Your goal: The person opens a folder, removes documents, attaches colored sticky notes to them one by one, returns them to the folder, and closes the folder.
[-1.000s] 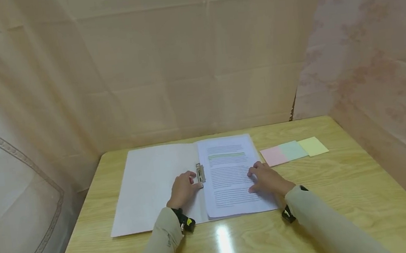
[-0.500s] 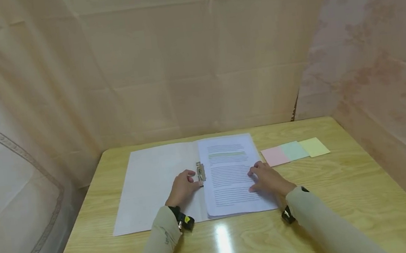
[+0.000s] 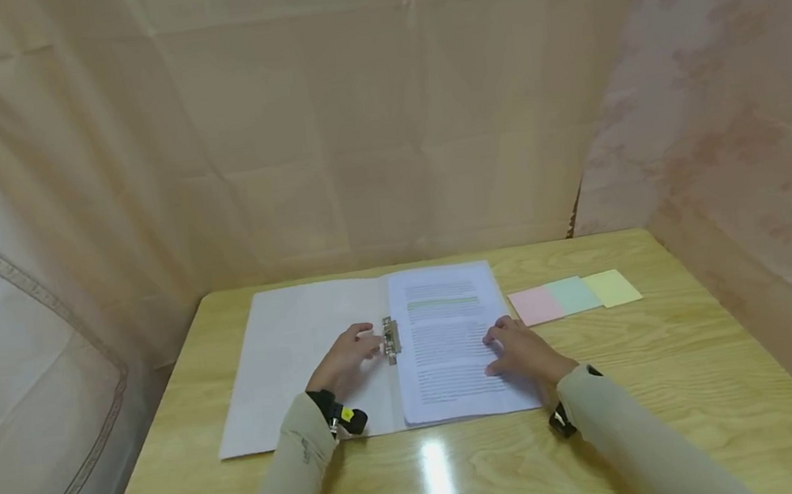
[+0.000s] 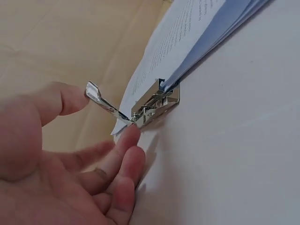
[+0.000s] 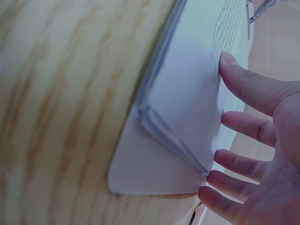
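Note:
A white folder (image 3: 284,357) lies spread on the table, with a metal lever clip (image 3: 389,339) at its fold. A stack of printed pages (image 3: 448,355), one line highlighted green, lies on the right cover with its left edge at the clip. Beside the clip is my left hand (image 3: 346,357). In the left wrist view its thumb tip is at the end of the raised clip lever (image 4: 105,104), and the other fingers reach below it, near the clip's base. My right hand (image 3: 522,348) rests on the pages' right edge, fingers spread, as the right wrist view shows.
Pink (image 3: 536,305), green (image 3: 573,294) and yellow sticky notes (image 3: 612,287) lie in a row right of the folder on the wooden table (image 3: 646,381). Beige cloth (image 3: 369,136) hangs behind the table, and patterned cloth (image 3: 745,158) stands at the right.
My left hand has shifted left and slightly up, so the whole clip shows in the head view. The right hand and the pages have stayed in place.

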A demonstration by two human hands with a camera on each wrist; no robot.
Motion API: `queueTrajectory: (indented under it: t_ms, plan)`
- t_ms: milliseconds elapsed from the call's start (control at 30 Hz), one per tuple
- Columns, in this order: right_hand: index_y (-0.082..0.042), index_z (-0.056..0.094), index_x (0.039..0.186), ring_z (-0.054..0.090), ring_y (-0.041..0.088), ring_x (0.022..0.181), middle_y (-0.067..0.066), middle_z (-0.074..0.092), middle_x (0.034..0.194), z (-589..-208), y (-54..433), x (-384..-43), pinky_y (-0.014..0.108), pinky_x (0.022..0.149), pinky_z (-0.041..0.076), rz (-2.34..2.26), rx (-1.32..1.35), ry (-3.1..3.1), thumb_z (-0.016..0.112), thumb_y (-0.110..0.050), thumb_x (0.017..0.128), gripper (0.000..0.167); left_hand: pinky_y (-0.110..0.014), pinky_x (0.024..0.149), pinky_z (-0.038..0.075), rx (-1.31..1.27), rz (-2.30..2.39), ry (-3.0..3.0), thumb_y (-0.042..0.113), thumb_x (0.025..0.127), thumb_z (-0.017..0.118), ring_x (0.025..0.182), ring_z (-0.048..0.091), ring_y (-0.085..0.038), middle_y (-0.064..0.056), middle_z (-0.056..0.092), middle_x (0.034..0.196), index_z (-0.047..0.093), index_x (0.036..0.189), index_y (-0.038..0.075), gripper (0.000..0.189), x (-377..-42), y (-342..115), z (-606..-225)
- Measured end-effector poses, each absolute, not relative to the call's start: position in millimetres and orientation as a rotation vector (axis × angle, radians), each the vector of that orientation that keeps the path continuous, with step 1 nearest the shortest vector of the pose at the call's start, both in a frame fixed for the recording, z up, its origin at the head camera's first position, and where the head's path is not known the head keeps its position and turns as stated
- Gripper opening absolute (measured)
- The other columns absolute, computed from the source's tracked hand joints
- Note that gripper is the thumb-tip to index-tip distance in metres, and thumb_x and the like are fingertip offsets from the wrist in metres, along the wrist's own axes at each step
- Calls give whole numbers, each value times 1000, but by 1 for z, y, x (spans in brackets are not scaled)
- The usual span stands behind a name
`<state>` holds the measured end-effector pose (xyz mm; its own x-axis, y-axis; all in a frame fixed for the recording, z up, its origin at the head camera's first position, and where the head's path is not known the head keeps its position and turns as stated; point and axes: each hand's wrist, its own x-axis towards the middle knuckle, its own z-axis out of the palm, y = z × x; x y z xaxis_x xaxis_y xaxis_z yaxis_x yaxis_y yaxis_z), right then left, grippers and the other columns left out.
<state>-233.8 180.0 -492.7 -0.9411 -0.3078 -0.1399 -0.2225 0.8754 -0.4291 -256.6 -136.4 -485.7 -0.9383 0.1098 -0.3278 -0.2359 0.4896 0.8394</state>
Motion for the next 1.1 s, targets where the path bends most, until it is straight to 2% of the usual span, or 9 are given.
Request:
queueTrajectory:
  t_ms: [100, 233, 567, 800, 933, 1100]
  plan:
    - [-5, 64, 115, 46, 37, 123, 19, 50, 130, -496, 179, -234, 52, 103, 40, -633, -412, 2837, 82, -27, 76, 48, -40, 93, 46, -88, 1482, 2420, 30, 98, 54, 101, 64, -22, -13, 68, 114, 57, 131, 6, 42, -260, -137, -491]
    - [-5, 64, 115, 46, 37, 122, 19, 50, 130, -497, 179, -234, 52, 103, 40, -630, -420, 2843, 82, -27, 76, 48, -27, 79, 49, -85, 1576, 2422, 27, 100, 52, 93, 64, -18, -12, 69, 106, 64, 119, 2, 34, -263, -132, -493]
    - [-6, 64, 115, 47, 35, 122, 17, 50, 130, -496, 183, -236, 51, 104, 39, -643, -419, 2852, 81, -27, 77, 47, -28, 82, 51, -241, 1829, 2360, 24, 100, 52, 92, 63, -17, -12, 68, 106, 64, 117, 4, 29, -265, -116, -486]
    - [-6, 64, 114, 47, 35, 122, 17, 51, 130, -497, 183, -236, 51, 104, 40, -649, -428, 2863, 82, -28, 76, 47, -26, 76, 49, -303, 1847, 2415, 24, 98, 55, 92, 61, -19, -9, 68, 109, 63, 124, 12, 30, -269, -112, -483]
    - [-7, 64, 115, 47, 35, 123, 16, 51, 130, -497, 183, -237, 51, 104, 40, -640, -428, 2861, 82, -28, 76, 47, -26, 74, 48, -324, 1848, 2446, 21, 97, 55, 91, 60, -20, -11, 67, 111, 62, 125, 10, 32, -270, -110, -483]
    - [-7, 64, 115, 47, 35, 123, 16, 51, 130, -496, 182, -237, 51, 104, 39, -629, -412, 2864, 82, -28, 76, 47, -29, 80, 50, -308, 1852, 2440, 21, 97, 56, 97, 62, -21, -11, 66, 117, 62, 125, 9, 32, -270, -110, -485]
